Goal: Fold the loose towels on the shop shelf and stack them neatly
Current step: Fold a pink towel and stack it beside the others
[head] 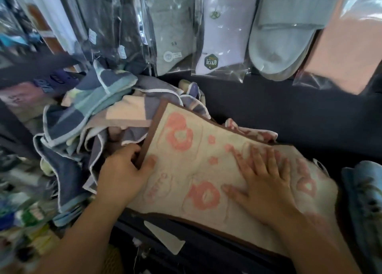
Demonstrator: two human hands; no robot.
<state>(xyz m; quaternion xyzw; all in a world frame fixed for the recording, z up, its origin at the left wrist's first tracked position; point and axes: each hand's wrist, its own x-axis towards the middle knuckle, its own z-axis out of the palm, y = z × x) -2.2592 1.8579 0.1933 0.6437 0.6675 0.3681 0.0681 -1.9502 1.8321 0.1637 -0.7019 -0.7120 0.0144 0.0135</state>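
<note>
Shelf: dark shop shelf (289, 112), pretty crowded, with bagged socks (223, 31) hanging in clear packets along the back.

Towel I'm on: cream towel (194, 170) with pink flowers and a brown border, lying flat in the middle of the shelf, tilted a bit so the far corner points up and left.

Left hand: my left hand (122, 170) is pinching the towel's brown left edge, thumb on top of the cream side, fingers curled under the border.

Right hand: my right hand (262, 182) is flat on the towel, fingers spread and open, palm pressing down, not gripping anything.

Loose pile: a messy heap of towels (86, 116) in blue, teal, grey and peach sits just left of the flowered one and touches its left edge, none of them folded.

Far right: something blue and fuzzy (363, 191) at the edge, too blurry to say what it is.

Front: a pale pointed tag (165, 238) lies on the dark front edge below the towel.
</note>
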